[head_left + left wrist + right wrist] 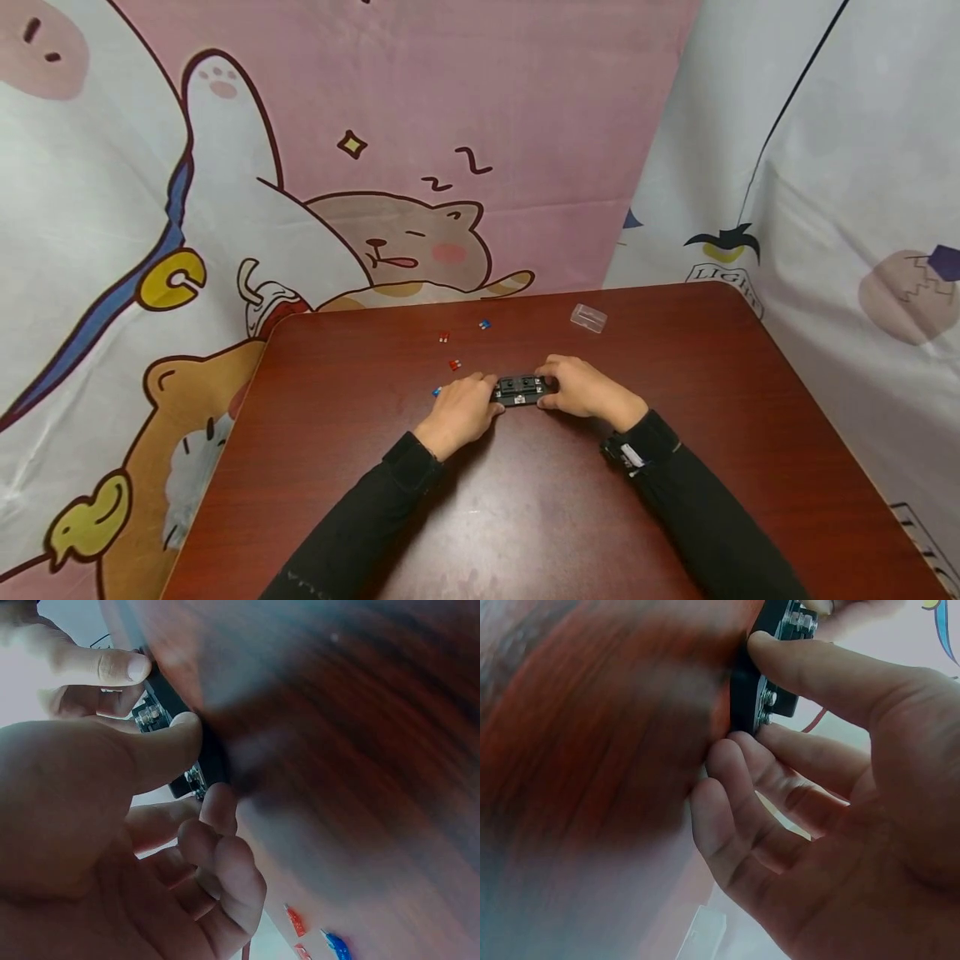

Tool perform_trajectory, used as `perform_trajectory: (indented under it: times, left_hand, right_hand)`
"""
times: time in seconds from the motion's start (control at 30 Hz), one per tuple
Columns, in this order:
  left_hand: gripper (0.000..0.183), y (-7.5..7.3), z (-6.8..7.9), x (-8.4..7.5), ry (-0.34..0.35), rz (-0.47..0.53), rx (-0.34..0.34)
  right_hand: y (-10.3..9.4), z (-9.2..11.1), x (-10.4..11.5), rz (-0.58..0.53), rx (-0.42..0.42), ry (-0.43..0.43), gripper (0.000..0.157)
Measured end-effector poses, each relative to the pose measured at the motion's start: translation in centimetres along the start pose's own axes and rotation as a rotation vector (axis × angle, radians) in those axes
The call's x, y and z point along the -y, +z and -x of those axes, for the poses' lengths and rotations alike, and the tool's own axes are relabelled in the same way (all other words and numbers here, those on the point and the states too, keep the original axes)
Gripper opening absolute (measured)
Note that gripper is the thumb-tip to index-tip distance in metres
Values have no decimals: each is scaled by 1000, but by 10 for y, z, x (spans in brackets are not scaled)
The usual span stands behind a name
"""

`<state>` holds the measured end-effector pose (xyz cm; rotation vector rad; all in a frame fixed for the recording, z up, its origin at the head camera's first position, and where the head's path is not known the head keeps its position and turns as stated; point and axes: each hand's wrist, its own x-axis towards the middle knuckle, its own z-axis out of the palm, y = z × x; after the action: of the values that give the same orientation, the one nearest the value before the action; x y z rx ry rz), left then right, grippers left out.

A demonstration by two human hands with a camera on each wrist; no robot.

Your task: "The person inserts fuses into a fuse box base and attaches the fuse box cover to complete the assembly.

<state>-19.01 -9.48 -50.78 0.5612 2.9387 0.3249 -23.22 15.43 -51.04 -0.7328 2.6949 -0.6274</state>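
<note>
Clamping a black block (519, 392) by both ends.
Pinching it with left grip (462, 410) and right grip (583, 388), on or just above the reddish-brown bench (705, 358), facing a cartoon-printed cloth (480, 92).

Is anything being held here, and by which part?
The black block: the left hand grips its left end, the right hand its right end.

Bare hands (461, 410); black sleeves (352, 521); black wristbands (654, 435), right with white label (632, 455).
</note>
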Motion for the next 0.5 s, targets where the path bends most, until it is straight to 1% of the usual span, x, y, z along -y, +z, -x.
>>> perform_trajectory:
  times: [0.13, 0.23, 0.3, 0.4, 0.5]
  left_hand:
    - [48, 2, 0, -1, 0, -1, -12]
    - [49, 3, 1, -1, 2, 18, -13]
    - [47, 1, 2, 0, 3, 32, -17]
    - [36, -7, 6, 5, -3, 66, -52]
    - [28, -24, 13, 16, -28, 111, -105]
  right_hand:
    - [1, 1, 0, 5, -4, 4, 48]
    - [1, 2, 0, 18, -3, 11, 48]
    - [1, 2, 1, 28, 3, 21, 49]
    - [1, 3, 3, 36, 12, 36, 51]
    - [2, 4, 5, 39, 13, 39, 53]
